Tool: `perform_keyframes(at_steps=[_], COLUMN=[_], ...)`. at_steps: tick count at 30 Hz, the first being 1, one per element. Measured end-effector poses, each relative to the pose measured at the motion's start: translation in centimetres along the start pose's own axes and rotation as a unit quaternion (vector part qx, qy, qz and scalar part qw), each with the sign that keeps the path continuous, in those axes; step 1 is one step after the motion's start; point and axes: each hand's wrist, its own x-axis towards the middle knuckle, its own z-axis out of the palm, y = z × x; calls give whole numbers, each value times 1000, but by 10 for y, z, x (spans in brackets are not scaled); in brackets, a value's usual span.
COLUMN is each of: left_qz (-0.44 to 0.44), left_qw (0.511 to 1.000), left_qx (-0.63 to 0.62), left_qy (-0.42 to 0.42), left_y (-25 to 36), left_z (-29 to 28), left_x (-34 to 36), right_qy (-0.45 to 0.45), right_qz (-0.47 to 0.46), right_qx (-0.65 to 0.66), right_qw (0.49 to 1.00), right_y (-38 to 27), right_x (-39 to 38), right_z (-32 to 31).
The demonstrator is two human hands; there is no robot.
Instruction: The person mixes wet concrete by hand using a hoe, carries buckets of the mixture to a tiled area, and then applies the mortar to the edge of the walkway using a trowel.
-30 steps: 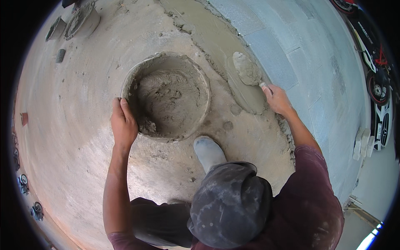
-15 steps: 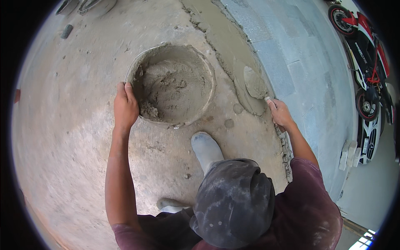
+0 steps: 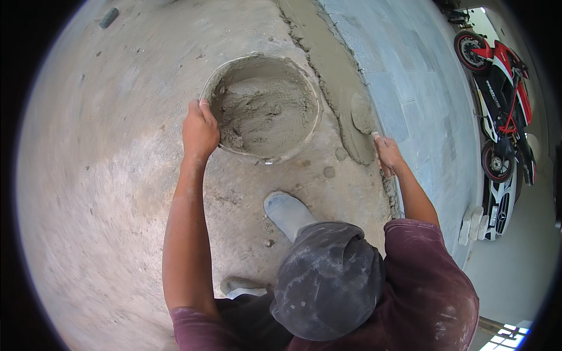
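My left hand [image 3: 201, 130] is closed on the left rim of a round bucket [image 3: 319, 117]. Wet grey mortar [image 3: 269, 105] partly fills it, rough on the left and smoother elsewhere. On the right, my right hand [image 3: 388, 153] grips the handle of a trowel [image 3: 364, 114]. The trowel's rounded blade is coated in mortar and lies on or just over the near end of a mortar strip [image 3: 322, 52]. That strip runs away from me along the edge of the grey paving slabs [image 3: 386, 99]. My fingers hide most of the handle.
My boot [image 3: 287, 212] stands on the concrete floor [image 3: 129, 152] below the bucket. Far left lies a small dark cylinder [image 3: 109, 17]. Beyond the slabs on the right are a red and black motorcycle [image 3: 504, 105], a white car [image 3: 501, 205] and stacked pale blocks [image 3: 473, 225].
The bucket and my left hand now sit further right, closer to the mortar strip. My view has also shifted. The trowel blade has moved only slightly over the strip's near end.
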Motion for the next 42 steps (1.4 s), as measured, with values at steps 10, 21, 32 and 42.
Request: perform_keyframes(at_steps=[10, 21, 32, 42], left_qz=[-2, 25, 80, 150], left_qw=[987, 991, 992, 989], left_qx=[-161, -133, -96, 5], left_qy=[9, 12, 22, -3], left_y=[-19, 2, 48, 140], left_z=[-17, -13, -31, -31], left_x=[11, 21, -17, -61], right_qy=[-15, -85, 49, 172], right_qz=[72, -19, -113, -595], right_qx=[19, -74, -81, -444], right_qw=[997, 993, 989, 648], right_y=[33, 53, 60, -127], right_x=[-126, -85, -175, -79], right_z=[-40, -34, -66, -35])
